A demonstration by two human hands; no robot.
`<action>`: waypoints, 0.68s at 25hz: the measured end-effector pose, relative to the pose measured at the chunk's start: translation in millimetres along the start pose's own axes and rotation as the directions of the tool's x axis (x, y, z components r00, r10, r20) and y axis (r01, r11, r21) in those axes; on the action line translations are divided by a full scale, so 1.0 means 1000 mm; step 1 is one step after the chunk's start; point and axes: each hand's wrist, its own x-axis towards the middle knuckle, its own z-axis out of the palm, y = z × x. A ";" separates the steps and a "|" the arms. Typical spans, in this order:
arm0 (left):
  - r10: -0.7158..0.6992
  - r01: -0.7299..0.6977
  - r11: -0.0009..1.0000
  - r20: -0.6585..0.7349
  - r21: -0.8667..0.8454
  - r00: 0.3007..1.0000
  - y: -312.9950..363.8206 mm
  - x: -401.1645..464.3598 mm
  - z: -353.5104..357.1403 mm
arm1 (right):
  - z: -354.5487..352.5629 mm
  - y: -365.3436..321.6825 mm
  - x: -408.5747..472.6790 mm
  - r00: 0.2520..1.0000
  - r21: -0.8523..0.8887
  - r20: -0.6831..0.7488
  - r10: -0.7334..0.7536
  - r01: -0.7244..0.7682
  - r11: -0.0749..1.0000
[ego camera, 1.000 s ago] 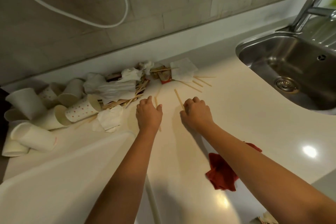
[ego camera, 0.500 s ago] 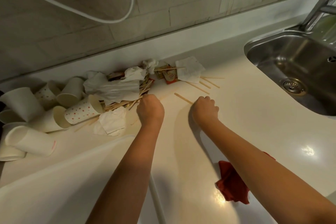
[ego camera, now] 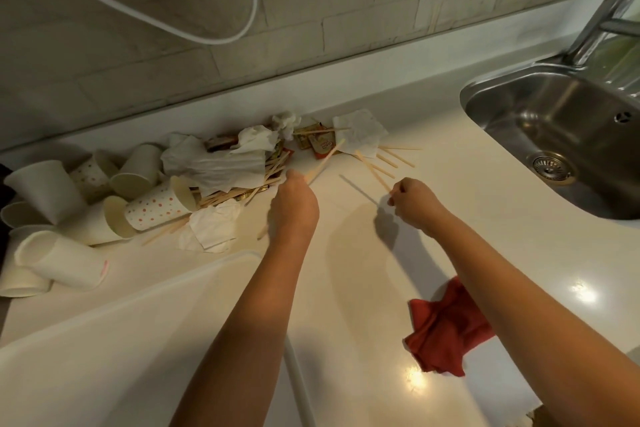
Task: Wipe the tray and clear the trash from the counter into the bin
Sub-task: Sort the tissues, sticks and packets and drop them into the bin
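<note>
I'm pinching one wooden stirrer (ego camera: pixel 325 160) in my left hand (ego camera: pixel 296 206) and another stirrer (ego camera: pixel 373 170) in my right hand (ego camera: pixel 415 201), both just beside the trash pile (ego camera: pixel 221 170).

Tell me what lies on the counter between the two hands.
Bare counter between left hand and right hand, crossed only by a stirrer's shadow; head view shows it.

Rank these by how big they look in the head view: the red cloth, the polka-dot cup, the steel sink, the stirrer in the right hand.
1. steel sink, partly cut off by the frame edge
2. red cloth, though it lies nearer the camera, so its lead over the cup is unsure
3. polka-dot cup
4. stirrer pinched by the right hand
</note>
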 end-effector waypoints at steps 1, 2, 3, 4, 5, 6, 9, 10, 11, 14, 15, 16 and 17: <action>-0.026 0.032 0.985 0.039 -0.167 0.999 0.007 -0.007 -0.006 | -0.008 0.004 -0.006 1.000 0.092 -0.020 -0.008 0.010 0.996; -0.021 0.044 0.958 0.083 -0.283 0.996 0.013 -0.016 -0.011 | -0.017 0.009 -0.013 0.999 0.173 -0.033 -0.015 0.020 0.985; -0.002 0.047 0.933 0.126 -0.357 0.992 0.021 -0.026 -0.015 | -0.025 0.013 -0.020 0.999 0.248 -0.042 -0.020 0.030 0.968; 0.013 0.067 0.901 0.181 -0.428 0.983 0.028 -0.039 -0.018 | -0.034 0.019 -0.028 0.998 0.313 -0.060 -0.023 0.041 0.949; 0.023 0.112 0.852 0.252 -0.511 0.968 0.035 -0.053 -0.020 | -0.044 0.026 -0.035 0.995 0.372 -0.099 -0.025 0.060 0.926; 0.043 0.177 0.786 0.338 -0.592 0.940 0.044 -0.069 -0.022 | -0.052 0.034 -0.041 0.986 0.412 -0.164 -0.029 0.095 0.906; 0.197 0.257 0.671 0.501 -0.695 0.842 0.069 -0.119 -0.020 | -0.078 0.068 -0.059 0.898 0.368 -0.437 -0.055 0.235 0.899; 0.249 0.259 0.654 0.525 -0.711 0.814 0.076 -0.133 -0.016 | -0.083 0.078 -0.065 0.866 0.345 -0.497 -0.062 0.263 0.901; 0.292 0.266 0.638 0.548 -0.722 0.784 0.083 -0.148 -0.012 | -0.088 0.089 -0.072 0.838 0.329 -0.542 -0.064 0.282 0.901; 0.363 0.313 0.631 0.627 -0.710 0.689 0.099 -0.192 0.009 | -0.099 0.127 -0.097 0.756 0.294 -0.650 -0.074 0.339 0.894; 0.373 0.319 0.646 0.651 -0.693 0.661 0.105 -0.207 0.018 | -0.103 0.143 -0.105 0.727 0.283 -0.682 -0.083 0.366 0.886; 0.377 0.333 0.659 0.679 -0.675 0.630 0.111 -0.224 0.027 | -0.108 0.161 -0.114 0.696 0.258 -0.711 -0.100 0.391 0.883; 0.383 0.336 0.675 0.701 -0.657 0.602 0.117 -0.240 0.037 | -0.114 0.179 -0.122 0.665 0.232 -0.737 -0.123 0.419 0.878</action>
